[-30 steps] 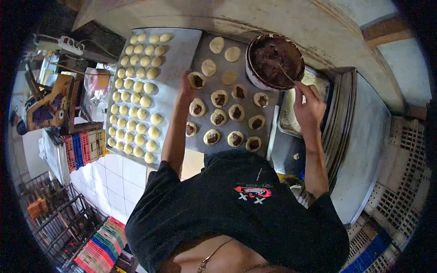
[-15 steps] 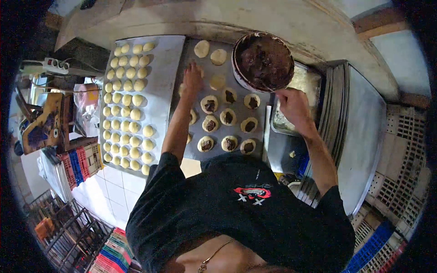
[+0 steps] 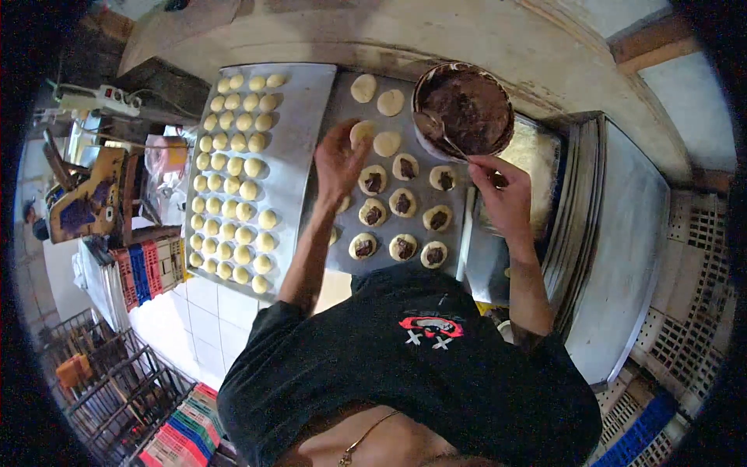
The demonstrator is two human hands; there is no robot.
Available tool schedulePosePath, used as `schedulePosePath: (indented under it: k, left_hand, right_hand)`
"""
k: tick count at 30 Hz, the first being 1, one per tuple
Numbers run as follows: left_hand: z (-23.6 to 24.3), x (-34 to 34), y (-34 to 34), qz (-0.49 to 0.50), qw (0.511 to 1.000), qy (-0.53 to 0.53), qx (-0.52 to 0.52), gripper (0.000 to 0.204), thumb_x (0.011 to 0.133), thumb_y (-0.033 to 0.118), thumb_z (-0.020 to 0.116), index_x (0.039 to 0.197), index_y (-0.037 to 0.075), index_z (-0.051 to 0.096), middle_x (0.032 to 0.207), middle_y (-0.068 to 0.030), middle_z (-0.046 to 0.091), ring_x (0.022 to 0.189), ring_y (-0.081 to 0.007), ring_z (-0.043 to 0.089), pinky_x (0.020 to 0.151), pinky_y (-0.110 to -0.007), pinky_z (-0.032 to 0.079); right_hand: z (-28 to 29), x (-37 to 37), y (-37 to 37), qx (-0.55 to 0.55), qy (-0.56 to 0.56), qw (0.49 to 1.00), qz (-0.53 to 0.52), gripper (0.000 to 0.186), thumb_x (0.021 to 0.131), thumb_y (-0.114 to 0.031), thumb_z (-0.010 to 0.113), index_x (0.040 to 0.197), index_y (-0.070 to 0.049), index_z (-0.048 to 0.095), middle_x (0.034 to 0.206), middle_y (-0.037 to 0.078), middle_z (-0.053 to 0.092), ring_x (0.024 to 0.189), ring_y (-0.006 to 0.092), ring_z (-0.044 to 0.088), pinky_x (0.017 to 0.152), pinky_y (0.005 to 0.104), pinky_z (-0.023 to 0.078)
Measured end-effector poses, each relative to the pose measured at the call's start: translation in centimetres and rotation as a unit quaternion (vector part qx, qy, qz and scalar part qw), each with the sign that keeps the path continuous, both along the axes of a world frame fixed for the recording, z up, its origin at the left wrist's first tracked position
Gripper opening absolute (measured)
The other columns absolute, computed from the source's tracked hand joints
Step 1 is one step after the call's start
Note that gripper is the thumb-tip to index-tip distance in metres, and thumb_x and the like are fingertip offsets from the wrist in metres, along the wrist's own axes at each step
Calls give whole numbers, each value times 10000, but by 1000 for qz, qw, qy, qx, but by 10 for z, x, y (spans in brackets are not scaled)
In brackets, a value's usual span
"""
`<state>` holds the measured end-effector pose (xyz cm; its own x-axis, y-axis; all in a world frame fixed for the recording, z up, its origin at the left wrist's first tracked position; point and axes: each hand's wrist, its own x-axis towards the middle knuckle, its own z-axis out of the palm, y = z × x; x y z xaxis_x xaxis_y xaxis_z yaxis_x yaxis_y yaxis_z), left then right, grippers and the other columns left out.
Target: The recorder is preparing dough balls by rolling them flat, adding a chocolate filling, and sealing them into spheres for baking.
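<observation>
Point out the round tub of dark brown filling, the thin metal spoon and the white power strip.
Round tub (image 3: pixel 429 145): head view, on its pale outer wall.
Thin metal spoon (image 3: pixel 454 146): head view, on the handle.
White power strip (image 3: pixel 118 99): head view, middle of its casing.

You have a bare lane down the right side of the left tray (image 3: pixel 302 117), beside its dough balls (image 3: pixel 233 165), but your left forearm (image 3: pixel 307 253) crosses its near end. On the right tray (image 3: pixel 386 229), filled dough rounds (image 3: pixel 402 204) leave only narrow gaps. The bucket (image 3: pixel 428 145) blocks far right, with the spoon (image 3: pixel 454 145) over its rim; stacked trays (image 3: pixel 572 226) bound your right.
</observation>
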<state>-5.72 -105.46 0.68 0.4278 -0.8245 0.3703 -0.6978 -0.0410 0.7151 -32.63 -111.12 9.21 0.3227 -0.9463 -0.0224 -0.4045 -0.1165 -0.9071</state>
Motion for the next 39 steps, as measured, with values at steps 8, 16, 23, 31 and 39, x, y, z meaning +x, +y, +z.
schedulePosePath:
  k: [8,16,23,31,39]
  left_hand:
    - [110,-84,31,-202,396,892,-78,518,961,274,415,1360,-56,384,1392,-248,442,1332,-372,395,1136,-469,291]
    - [96,-79,41,-160,201,945,-201,521,979,243,289,1396,-68,320,1476,-255,319,1400,-368,268,1156,-518,226]
    - [55,-7,19,-65,312,916,-242,488,971,239,367,1331,-89,367,1365,-250,430,1297,-368,399,1120,-535,298]
    - [-116,77,-85,-45,879,443,172,409,937,355,454,1156,27,564,1054,-179,597,1016,-334,578,910,-501,480]
    - [-145,23,-128,-161,844,-331,390,519,879,274,550,1323,16,473,1110,-214,583,1024,-355,590,791,-490,502]
  right_hand:
    - [-2,15,45,-334,-38,942,8,250,780,0,712,1013,-86,734,853,72,649,728,208,635,660,300,521]
    - [-8,-16,38,-472,68,879,25,354,735,95,659,1028,-85,744,826,63,577,664,194,548,604,303,473]
    - [-6,-37,6,-444,63,893,-40,162,853,-7,682,1005,-40,729,789,83,584,661,168,543,571,288,455]
    - [-10,-39,-41,-347,355,868,-26,148,880,-143,614,975,-171,723,804,21,621,648,240,624,542,369,501]
    - [-39,-52,-33,-210,440,871,59,250,802,-62,562,1005,-136,688,796,87,599,688,296,642,581,395,532]
